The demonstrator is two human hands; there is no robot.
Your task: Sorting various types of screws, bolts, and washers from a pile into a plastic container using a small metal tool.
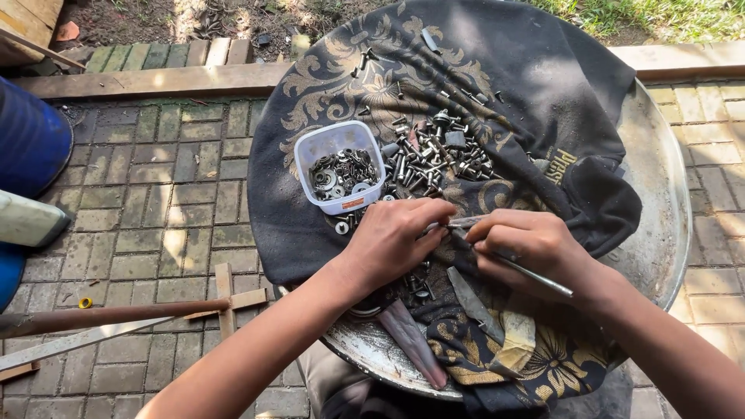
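From the head camera, the left hand (pixel 396 240) pinches something small, hidden by its fingers, against the thin grey metal rod (pixel 518 271) gripped in the closed right hand (pixel 528 244), over the black gold-patterned cloth (pixel 497 70). A slip could drop the piece among the loose bolts (pixel 438 155), or an elbow could nudge the clear plastic tub of washers (pixel 341 167) over.
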